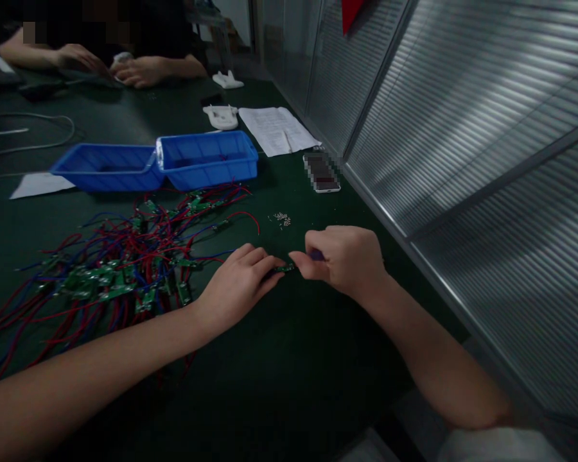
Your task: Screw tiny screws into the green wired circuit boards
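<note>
My left hand (243, 279) pinches a small green circuit board (286, 267) between thumb and fingertips, low over the table. Close to the board's right end, my right hand (349, 256) is closed round a dark purple handle (316, 255); most of it is hidden in the fist, so its kind does not show. To the left of my left hand spreads a tangled heap of green circuit boards (120, 279) with red and blue wires. A little pile of tiny metal pieces (282, 220), perhaps screws, lies just beyond my hands.
Two blue bins (212, 170) stand behind the heap. Further right lie a printed sheet (274, 128) with a pen on it and a phone (322, 173). White plastic parts (221, 117) rest at the back. A ribbed partition (462, 128) borders the right side. Another person's hands (139, 70) work opposite.
</note>
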`<state>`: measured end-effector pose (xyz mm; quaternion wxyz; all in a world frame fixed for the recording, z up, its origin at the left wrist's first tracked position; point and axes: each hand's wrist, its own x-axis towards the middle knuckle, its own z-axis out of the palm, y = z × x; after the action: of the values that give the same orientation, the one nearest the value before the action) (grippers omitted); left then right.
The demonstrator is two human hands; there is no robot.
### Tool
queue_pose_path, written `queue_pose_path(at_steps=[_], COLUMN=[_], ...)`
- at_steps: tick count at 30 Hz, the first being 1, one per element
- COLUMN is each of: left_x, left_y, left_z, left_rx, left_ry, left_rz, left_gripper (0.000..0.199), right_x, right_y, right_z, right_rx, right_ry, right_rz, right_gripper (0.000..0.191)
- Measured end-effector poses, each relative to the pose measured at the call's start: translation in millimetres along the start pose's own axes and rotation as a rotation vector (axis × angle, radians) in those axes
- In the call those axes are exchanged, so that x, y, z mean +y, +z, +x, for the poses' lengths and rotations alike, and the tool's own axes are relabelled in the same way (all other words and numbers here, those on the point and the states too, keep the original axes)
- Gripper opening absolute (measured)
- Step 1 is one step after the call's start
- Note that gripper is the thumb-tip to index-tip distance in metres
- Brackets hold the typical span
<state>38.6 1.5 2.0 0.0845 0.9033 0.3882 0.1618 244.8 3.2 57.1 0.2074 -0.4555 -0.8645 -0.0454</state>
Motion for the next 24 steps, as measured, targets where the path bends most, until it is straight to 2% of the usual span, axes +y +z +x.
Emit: queue_pose_path(at_steps=[5, 9, 12, 16, 19, 24], left_x=[0, 0, 0, 0, 1, 0], left_y=[0.9, 2.8, 3.2, 2.1, 1.6, 3.3], left_z=[0, 0, -1, -1, -1, -1], left_rx=[-0.01, -0.025, -0.021, -0.016, -0.006, -0.017], left_ry=[-0.008, -0.018, -0.019, 0.001, 0.004, -0.009], left_rz=[0.014, 0.019, 0.035, 0.038, 0.043, 0.035], left_gripper=[0.022, 0.022, 0.021, 0.02, 0.021, 0.023], right_x=[-7, -3, -1, -8, -12, -8], right_y=[-4, -5, -3, -4, -7, -12], right_z=[4, 2, -1, -1, 2, 5], right_rx=[-0.076, -0.113, -0.049, 0.011, -0.054, -0.176], right_ry=[-0.068, -0.081, -0.085, -0.004, -0.004, 0.023], right_rz=[0.218, 0.079, -0.005, -0.092, 0.056, 0.107], right_gripper=[0.022, 0.027, 0.03, 0.03, 0.02, 0.031])
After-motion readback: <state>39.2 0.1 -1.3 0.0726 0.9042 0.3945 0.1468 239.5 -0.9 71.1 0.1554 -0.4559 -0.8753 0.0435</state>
